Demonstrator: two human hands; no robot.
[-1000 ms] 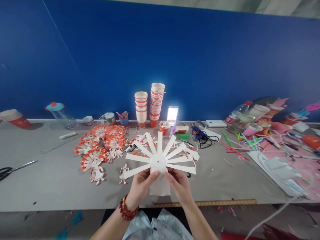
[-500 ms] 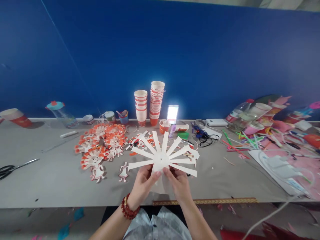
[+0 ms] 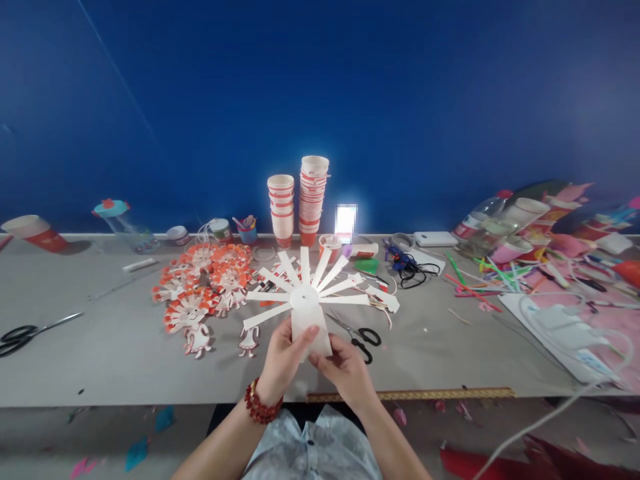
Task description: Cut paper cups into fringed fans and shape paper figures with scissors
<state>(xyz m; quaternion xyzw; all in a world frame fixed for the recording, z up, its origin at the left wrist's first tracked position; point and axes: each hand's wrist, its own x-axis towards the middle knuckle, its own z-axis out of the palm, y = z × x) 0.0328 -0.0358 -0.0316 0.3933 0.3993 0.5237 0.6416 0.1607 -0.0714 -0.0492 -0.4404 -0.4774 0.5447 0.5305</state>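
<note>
A white paper cup cut into strips (image 3: pixel 306 310) is spread out like a flower, with a wide uncut panel pointing toward me. My left hand (image 3: pixel 283 353) pinches this panel on its left side, thumb on top. At the panel's lower right corner, my right hand (image 3: pixel 345 370) grips the paper between thumb and fingers. Black-handled scissors (image 3: pixel 363 337) lie on the table just beyond my right hand. Left of my hands rests a small paper doll body (image 3: pixel 249 340). Finished orange-and-white paper figures (image 3: pixel 200 287) are heaped farther left.
Two stacks of paper cups (image 3: pixel 283 213) stand at the back by the blue wall (image 3: pixel 200 100). Another pair of scissors (image 3: pixel 35 331) lies at left. A blue glue gun (image 3: pixel 400 257) with its cord, and colourful straws and scraps (image 3: pixel 505 273), are at right. A ruler (image 3: pixel 410 395) lies along the front edge.
The cut cup has shifted left and turned, so its wide panel now shows. My right hand has slid down to the panel's corner, and the scissors beyond it have come into view.
</note>
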